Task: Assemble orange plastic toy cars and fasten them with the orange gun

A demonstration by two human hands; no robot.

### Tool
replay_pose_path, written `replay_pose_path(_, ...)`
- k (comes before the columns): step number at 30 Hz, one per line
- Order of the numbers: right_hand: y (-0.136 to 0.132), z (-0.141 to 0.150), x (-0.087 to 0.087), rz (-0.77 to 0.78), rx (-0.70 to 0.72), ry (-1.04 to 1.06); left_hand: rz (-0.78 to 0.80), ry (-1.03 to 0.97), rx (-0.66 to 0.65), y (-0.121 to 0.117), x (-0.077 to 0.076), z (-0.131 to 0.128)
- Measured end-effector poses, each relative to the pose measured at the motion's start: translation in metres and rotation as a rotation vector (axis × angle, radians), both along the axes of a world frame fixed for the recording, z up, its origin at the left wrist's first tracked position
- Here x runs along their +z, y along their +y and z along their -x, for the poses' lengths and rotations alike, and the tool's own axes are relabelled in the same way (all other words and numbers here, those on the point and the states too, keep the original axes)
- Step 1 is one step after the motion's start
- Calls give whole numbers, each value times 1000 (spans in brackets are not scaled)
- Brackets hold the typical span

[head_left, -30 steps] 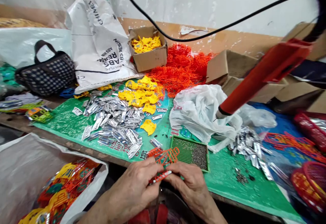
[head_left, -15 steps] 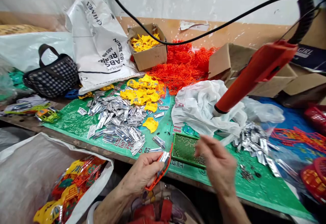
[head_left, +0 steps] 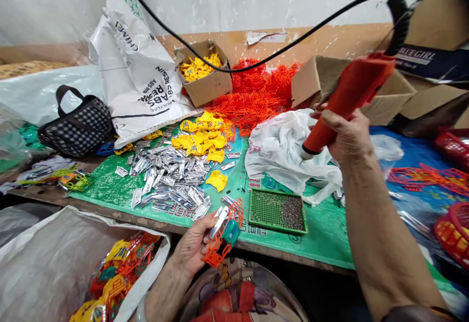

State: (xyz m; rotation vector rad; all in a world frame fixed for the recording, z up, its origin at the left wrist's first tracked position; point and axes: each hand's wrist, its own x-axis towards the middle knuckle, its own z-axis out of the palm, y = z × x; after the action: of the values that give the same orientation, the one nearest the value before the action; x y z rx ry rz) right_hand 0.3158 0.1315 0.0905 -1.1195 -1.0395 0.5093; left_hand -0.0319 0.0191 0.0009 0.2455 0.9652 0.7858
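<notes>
My left hand (head_left: 198, 244) is closed on an orange plastic toy car frame (head_left: 216, 251) with a green clear piece (head_left: 231, 231) and a silver strip (head_left: 219, 220) on it. It is held tilted over the table's front edge. My right hand (head_left: 346, 134) wraps round the red electric screwdriver (head_left: 340, 102), which hangs from a black cable; its tip points down left over a crumpled white plastic bag (head_left: 282, 146). Between the hands, a green perforated tray (head_left: 266, 207) lies on the table with many small screws (head_left: 293, 212) in its right part.
Silver strips (head_left: 164, 170) and yellow plastic parts (head_left: 205, 136) lie heaped left of centre. Behind them stand a carton (head_left: 208, 90) of yellow parts and an orange pile (head_left: 252, 102). An open white sack (head_left: 47, 263) with assembled pieces sits front left. Open cartons (head_left: 388, 99) stand back right.
My right hand has left the green tray, risen right and taken hold of the red electric screwdriver. My left hand has turned the toy car frame, so its green piece now shows.
</notes>
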Motion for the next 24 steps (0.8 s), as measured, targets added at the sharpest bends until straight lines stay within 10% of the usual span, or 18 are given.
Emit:
replay_pose_path(10, -23, 67, 32, 24, 285, 145, 46, 84, 93, 9, -3, 6)
replay_pose_path(24, -62, 119, -42, 123, 177, 144, -268, 377, -155, -17, 17, -29)
